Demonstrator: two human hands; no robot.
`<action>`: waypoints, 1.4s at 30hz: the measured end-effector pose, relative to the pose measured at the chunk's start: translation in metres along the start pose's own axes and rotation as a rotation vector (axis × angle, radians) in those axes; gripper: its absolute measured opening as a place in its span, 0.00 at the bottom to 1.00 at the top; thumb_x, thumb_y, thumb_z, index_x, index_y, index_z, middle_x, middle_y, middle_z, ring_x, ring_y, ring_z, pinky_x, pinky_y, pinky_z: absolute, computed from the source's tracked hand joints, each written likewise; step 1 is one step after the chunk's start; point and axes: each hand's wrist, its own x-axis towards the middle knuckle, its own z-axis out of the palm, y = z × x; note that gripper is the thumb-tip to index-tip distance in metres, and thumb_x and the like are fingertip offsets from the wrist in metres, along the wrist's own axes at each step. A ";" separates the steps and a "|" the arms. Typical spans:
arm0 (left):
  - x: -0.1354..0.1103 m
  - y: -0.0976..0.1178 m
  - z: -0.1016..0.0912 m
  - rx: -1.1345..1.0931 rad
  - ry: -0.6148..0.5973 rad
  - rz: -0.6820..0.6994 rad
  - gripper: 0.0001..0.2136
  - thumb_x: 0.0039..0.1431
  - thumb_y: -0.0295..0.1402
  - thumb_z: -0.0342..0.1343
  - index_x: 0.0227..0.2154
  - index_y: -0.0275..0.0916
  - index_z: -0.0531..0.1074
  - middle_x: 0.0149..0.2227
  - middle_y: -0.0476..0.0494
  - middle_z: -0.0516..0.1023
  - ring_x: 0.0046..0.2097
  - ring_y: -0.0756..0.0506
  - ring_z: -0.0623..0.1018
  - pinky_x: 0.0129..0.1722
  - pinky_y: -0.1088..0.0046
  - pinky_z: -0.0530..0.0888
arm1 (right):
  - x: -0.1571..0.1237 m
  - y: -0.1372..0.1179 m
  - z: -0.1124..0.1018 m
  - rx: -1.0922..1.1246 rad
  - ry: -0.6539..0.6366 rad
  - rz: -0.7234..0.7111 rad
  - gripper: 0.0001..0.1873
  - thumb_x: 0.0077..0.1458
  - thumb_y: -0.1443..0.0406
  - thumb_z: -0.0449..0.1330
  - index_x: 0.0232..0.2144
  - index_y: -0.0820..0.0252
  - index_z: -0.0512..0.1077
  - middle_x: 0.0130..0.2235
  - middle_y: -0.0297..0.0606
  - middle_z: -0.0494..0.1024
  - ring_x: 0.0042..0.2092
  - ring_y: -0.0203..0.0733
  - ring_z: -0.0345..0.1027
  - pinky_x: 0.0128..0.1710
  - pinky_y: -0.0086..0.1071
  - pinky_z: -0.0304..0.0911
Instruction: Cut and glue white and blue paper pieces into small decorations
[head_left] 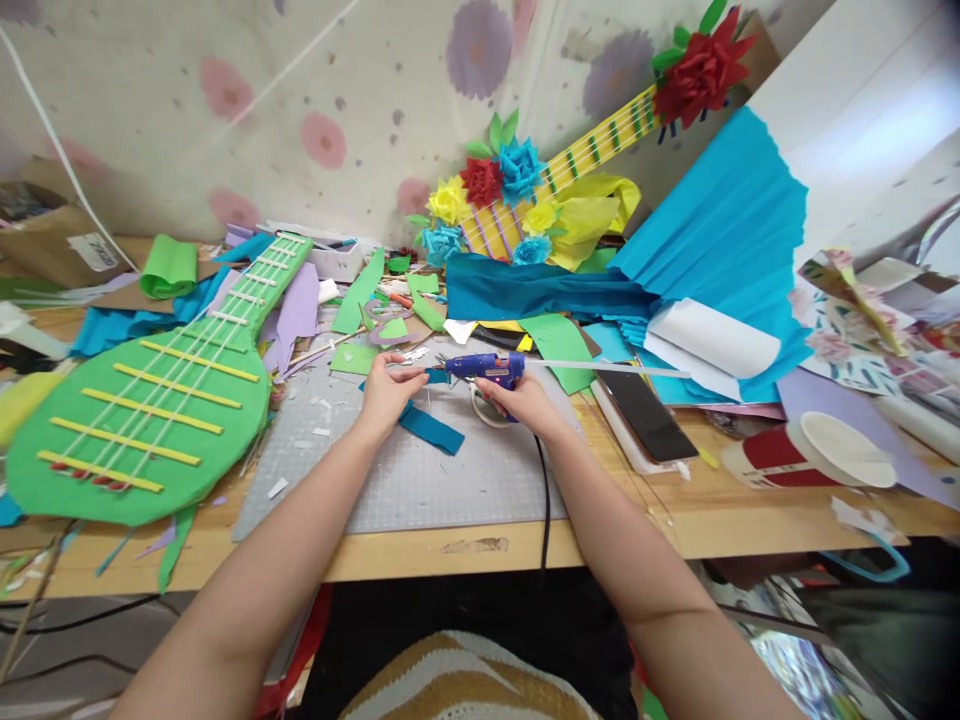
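My right hand (525, 403) is closed round the grip of a blue glue gun (484, 368), whose nozzle points left at a blue paper strip (430, 427). A clear glue stick (607, 368) juts out of the gun's back to the right. My left hand (388, 388) pinches the upper end of that blue strip, just left of the nozzle. Both hands hover over a grey cutting mat (420, 475) on the wooden table (712, 520). The gun's black cord (545, 500) runs down off the table's front edge.
A green paper guitar (150, 400) lies at the left. A yellow guitar with paper flowers (517, 190) leans against the back wall beside blue crepe paper (720, 240). A dark phone (645, 415) and a red-and-white paper cup (810, 455) lie to the right. Paper scraps litter the table.
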 end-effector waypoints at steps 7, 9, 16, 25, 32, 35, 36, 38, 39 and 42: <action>0.000 -0.001 0.000 -0.007 0.006 0.007 0.23 0.33 0.31 0.64 0.33 0.40 0.59 0.28 0.49 0.78 0.30 0.48 0.76 0.34 0.72 0.68 | 0.003 0.002 0.004 -0.051 0.008 -0.031 0.22 0.40 0.47 0.59 0.20 0.60 0.69 0.17 0.34 0.68 0.20 0.34 0.60 0.22 0.28 0.56; 0.000 -0.001 0.001 -0.001 0.000 0.006 0.23 0.33 0.31 0.64 0.33 0.41 0.59 0.28 0.49 0.77 0.29 0.48 0.76 0.34 0.72 0.68 | 0.003 0.003 0.005 -0.065 0.016 -0.041 0.22 0.40 0.46 0.58 0.21 0.60 0.70 0.18 0.34 0.69 0.22 0.35 0.62 0.23 0.29 0.57; -0.002 0.002 0.002 0.039 0.002 0.002 0.23 0.33 0.31 0.64 0.33 0.41 0.59 0.27 0.50 0.77 0.29 0.48 0.76 0.33 0.72 0.68 | 0.004 0.006 0.002 -0.080 0.016 -0.064 0.22 0.42 0.46 0.58 0.23 0.60 0.71 0.19 0.35 0.71 0.24 0.38 0.65 0.25 0.29 0.59; -0.003 0.002 0.003 0.060 0.005 0.000 0.23 0.33 0.31 0.64 0.33 0.41 0.59 0.27 0.49 0.77 0.29 0.48 0.76 0.33 0.72 0.68 | 0.002 0.004 0.000 -0.078 0.016 -0.073 0.22 0.42 0.47 0.58 0.24 0.61 0.72 0.20 0.34 0.71 0.26 0.36 0.65 0.26 0.28 0.58; -0.003 0.002 0.002 0.041 -0.004 0.006 0.23 0.33 0.31 0.64 0.34 0.41 0.59 0.27 0.50 0.77 0.29 0.49 0.76 0.34 0.72 0.68 | 0.002 0.005 0.001 -0.073 0.017 -0.079 0.22 0.42 0.48 0.58 0.27 0.61 0.73 0.22 0.35 0.72 0.27 0.37 0.65 0.27 0.28 0.59; -0.003 0.002 0.003 0.036 -0.008 0.006 0.23 0.33 0.31 0.64 0.34 0.40 0.59 0.27 0.50 0.77 0.30 0.48 0.76 0.35 0.71 0.69 | 0.003 0.005 0.002 -0.069 0.015 -0.082 0.21 0.41 0.48 0.59 0.27 0.60 0.73 0.23 0.35 0.73 0.27 0.37 0.65 0.27 0.29 0.59; -0.003 0.002 0.003 0.034 -0.009 0.009 0.24 0.33 0.31 0.64 0.34 0.41 0.59 0.27 0.50 0.77 0.30 0.48 0.76 0.35 0.71 0.69 | 0.003 0.005 0.002 -0.065 0.019 -0.086 0.21 0.41 0.48 0.59 0.28 0.60 0.73 0.23 0.35 0.73 0.28 0.38 0.66 0.28 0.29 0.59; -0.003 0.001 0.003 0.032 -0.010 0.017 0.24 0.32 0.31 0.64 0.34 0.41 0.59 0.27 0.50 0.77 0.30 0.48 0.77 0.36 0.70 0.69 | 0.003 0.005 0.002 -0.055 0.026 -0.094 0.21 0.41 0.48 0.59 0.29 0.60 0.74 0.23 0.35 0.73 0.28 0.38 0.66 0.28 0.29 0.60; -0.003 0.001 0.003 0.033 -0.010 0.019 0.24 0.32 0.31 0.64 0.34 0.41 0.59 0.27 0.50 0.77 0.30 0.48 0.77 0.36 0.70 0.69 | 0.003 0.005 0.002 -0.052 0.026 -0.098 0.21 0.42 0.48 0.59 0.29 0.60 0.74 0.23 0.36 0.73 0.29 0.39 0.66 0.29 0.30 0.60; -0.002 0.001 0.003 0.047 -0.003 0.027 0.23 0.33 0.31 0.64 0.34 0.40 0.59 0.27 0.49 0.77 0.30 0.47 0.77 0.37 0.70 0.69 | 0.003 0.005 0.002 -0.048 0.012 -0.099 0.22 0.42 0.49 0.59 0.29 0.61 0.74 0.26 0.37 0.75 0.31 0.40 0.67 0.31 0.31 0.61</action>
